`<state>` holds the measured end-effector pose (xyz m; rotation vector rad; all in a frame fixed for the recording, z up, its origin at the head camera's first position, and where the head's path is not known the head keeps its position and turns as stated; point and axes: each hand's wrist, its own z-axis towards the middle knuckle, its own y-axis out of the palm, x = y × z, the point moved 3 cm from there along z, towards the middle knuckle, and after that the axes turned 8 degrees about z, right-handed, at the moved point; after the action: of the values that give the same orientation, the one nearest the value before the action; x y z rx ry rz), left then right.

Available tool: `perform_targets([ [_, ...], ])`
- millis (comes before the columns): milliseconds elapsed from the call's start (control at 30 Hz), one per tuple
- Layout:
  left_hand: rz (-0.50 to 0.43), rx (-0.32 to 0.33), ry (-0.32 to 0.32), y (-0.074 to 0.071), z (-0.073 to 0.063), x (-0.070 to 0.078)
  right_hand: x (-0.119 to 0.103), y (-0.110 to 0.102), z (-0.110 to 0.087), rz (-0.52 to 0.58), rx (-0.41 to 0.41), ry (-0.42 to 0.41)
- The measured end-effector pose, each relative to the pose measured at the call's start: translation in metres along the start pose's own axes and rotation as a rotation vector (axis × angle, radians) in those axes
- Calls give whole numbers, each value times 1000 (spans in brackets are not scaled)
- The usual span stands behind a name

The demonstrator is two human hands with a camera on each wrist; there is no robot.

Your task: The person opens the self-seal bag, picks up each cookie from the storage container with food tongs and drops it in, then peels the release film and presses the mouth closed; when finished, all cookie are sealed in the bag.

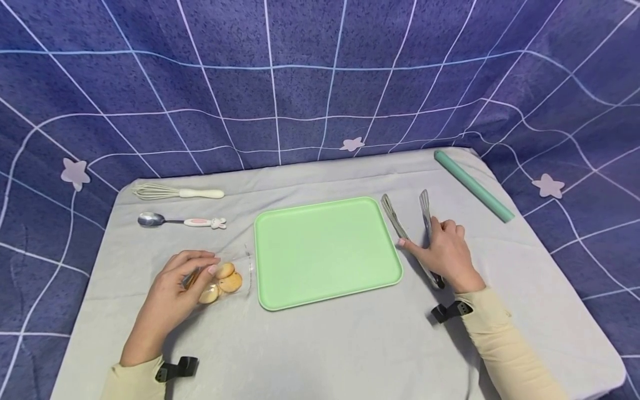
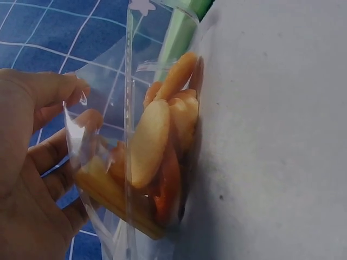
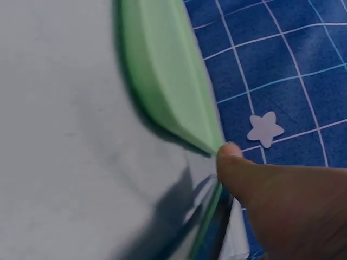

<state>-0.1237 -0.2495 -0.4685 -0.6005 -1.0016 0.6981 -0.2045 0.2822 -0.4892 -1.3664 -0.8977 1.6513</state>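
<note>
On the left side of the table, my left hand [image 1: 172, 289] grips a clear bag of cookies [image 1: 230, 282] by its near-left part. Inside the bag [image 2: 149, 143], round golden cookies and darker yellow and orange pieces show in the left wrist view. Fingers of the left hand [image 2: 46, 135] lie along the bag's clear film. My right hand [image 1: 447, 255] holds metal tongs [image 1: 397, 219] at the right, thumb on one arm and fingers on the other. The tongs' arms are spread apart. Only the thumb side of the right hand [image 3: 293, 195] shows in the right wrist view.
A light green tray [image 1: 327, 253] lies between the hands. Back left are a whisk [image 1: 180, 192] and a spoon with a rabbit handle [image 1: 182, 221]. A green stick-like roll [image 1: 474, 186] lies back right. A blue grid curtain [image 1: 300, 89] rises behind the table.
</note>
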Motion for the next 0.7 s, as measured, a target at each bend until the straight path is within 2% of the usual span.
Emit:
perform_targets([
  [167,12,0,-7,-1,0,1,-18,-9,8,70,78,-152],
  [300,15,-2,-5,-1,0,0,-53,-10,16,160,78,-316],
  [400,14,-3,-2,-1,0,0,-89,-1,20,190,11,-458],
  [500,17,-3,-2,-1,-1,0,-130,16,18,206,-97,-583],
  [700,24,-3,5,-2,0,1,-212,53,1,208,-337,-763],
])
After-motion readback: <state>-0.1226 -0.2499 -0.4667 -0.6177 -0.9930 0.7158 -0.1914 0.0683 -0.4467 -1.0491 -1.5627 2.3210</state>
